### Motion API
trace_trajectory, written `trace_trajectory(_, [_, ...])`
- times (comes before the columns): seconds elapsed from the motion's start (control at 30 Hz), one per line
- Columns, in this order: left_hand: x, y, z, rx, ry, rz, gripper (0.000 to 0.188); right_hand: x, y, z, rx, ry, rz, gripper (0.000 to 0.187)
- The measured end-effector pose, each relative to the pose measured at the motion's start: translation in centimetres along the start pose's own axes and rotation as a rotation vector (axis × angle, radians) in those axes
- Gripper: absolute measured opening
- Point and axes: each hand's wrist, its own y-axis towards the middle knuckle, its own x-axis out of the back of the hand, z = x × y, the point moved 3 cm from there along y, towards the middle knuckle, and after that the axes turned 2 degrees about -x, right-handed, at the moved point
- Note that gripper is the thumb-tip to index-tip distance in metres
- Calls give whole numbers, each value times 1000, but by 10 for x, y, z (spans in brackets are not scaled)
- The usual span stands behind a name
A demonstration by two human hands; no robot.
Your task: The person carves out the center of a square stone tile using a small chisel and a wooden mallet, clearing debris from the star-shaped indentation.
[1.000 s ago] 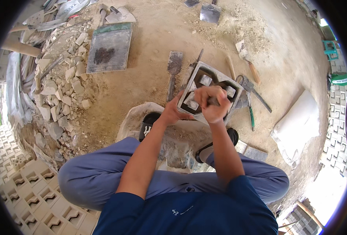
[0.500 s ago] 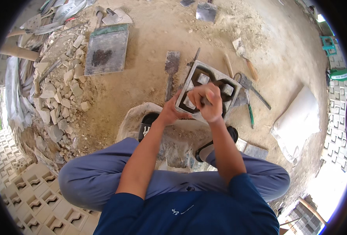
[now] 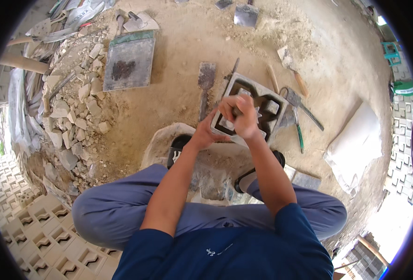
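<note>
Between my feet, a square grey block mould (image 3: 276, 97) with dark hollows and small pale square posts sits tilted at the edge of a white sack-like sheet (image 3: 156, 145). My left hand (image 3: 205, 134) grips its near left side, fingers against the wall and thumb along the front edge. Over the hollows, my right hand (image 3: 242, 114) is closed in a fist. A dark end of something shows at the curled fingers, but its kind is hidden. The fist covers part of the posts below it.
Around the block lie a flat scraper (image 3: 207, 77), a wooden-handled trowel (image 3: 294, 74), a green-handled tool (image 3: 299, 135) and a dark metal blade (image 3: 311, 115). Rubble (image 3: 78, 119) and a grey board (image 3: 129, 63) lie left. A white sack (image 3: 355, 144) rests right.
My right fist has shifted slightly left and up over the hollows, uncovering a little more of the middle. My left hand keeps its grip on the block mould.
</note>
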Motion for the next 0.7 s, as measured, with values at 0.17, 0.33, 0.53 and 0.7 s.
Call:
trace_trajectory(0.17, [-6, 9, -16, -14, -2, 15, 119, 10, 4, -16, 37, -109, 49, 71])
trace_trajectory(0.33, [1, 10, 16, 29, -275, -16, 115, 24, 12, 4, 56, 131, -150, 72])
trace_trajectory(0.53, [-8, 7, 8, -19, -183, -22, 115, 38, -6, 50, 274, 149, -595, 72])
trace_trajectory(0.7, [-7, 7, 1, -9, -177, -17, 114, 37, -11, 51, 373, 103, -686, 71])
